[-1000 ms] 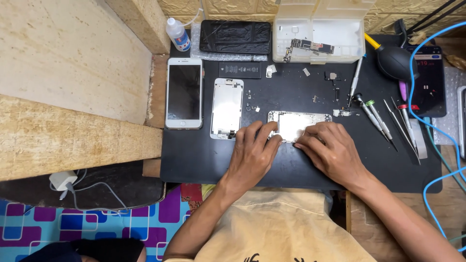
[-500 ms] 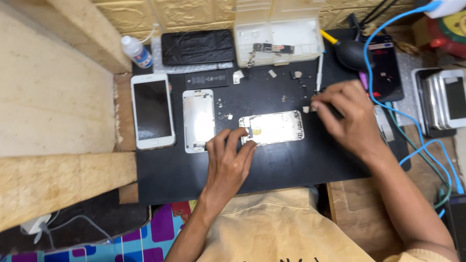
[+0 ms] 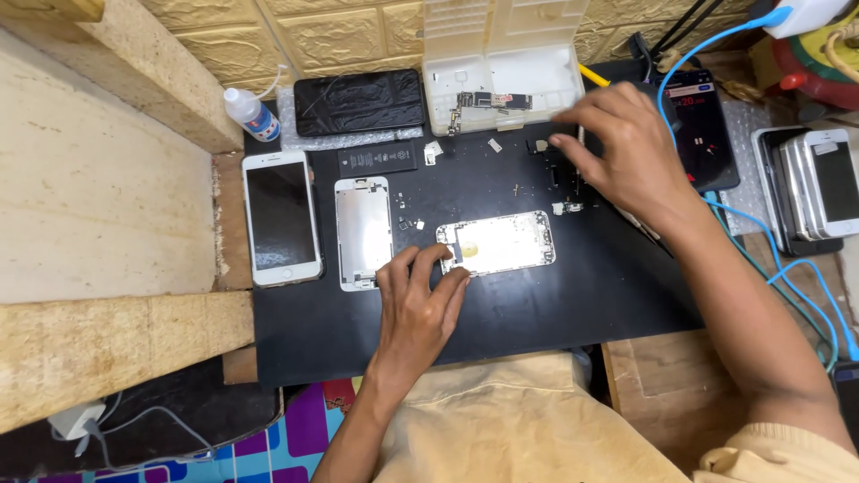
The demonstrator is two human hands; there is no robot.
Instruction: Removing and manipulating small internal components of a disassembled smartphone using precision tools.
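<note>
Fingertips of our left hand [image 3: 419,304] press, slightly spread, on the near end of the opened phone housing [image 3: 497,243] lying mid-mat; our right hand [image 3: 626,148] reaches beyond it, fingers curled over loose small parts [image 3: 567,207], what they pinch we cannot tell. We judge a sweeping wrist could scatter those screws across the black mat [image 3: 555,304] toward the parts tray [image 3: 501,89]

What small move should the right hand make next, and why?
Probably close the right hand on a small loose part on the black mat: its fingertips hover over the scattered bits while the left hand steadies the open phone frame.
</note>
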